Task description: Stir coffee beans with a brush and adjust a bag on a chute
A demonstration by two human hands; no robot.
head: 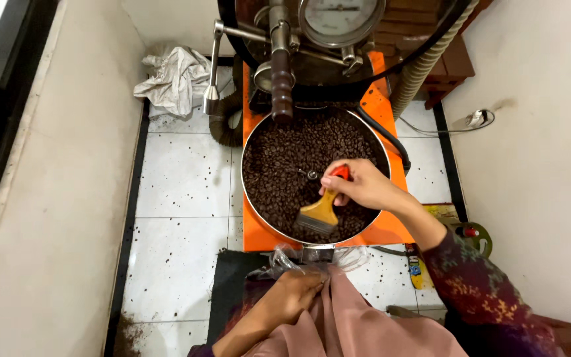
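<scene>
While the right hand [363,184] closes its grip around the red handle of a brush [323,209], the brush's flat yellow body slants down and to the left, its long axis running diagonally from the red end near the thumb to the dark bristles, which touch the coffee beans [279,165]. These beans are small, dark brown and matte, filling a round, shallow metal tray [251,135] with a thin shiny rim, set on a bright orange base [391,228]. A small metal hub sits at the tray's centre. Behind it rises the dark roaster drum [312,59] with a round dial gauge and a wooden-handled lever. The left hand [292,296] is clamped on the crinkled mouth of a clear plastic bag [299,259] just below the tray's front edge. Stray beans dot the white tiled floor [180,198], and a crumpled grey sack [174,82] lies in the corner.
</scene>
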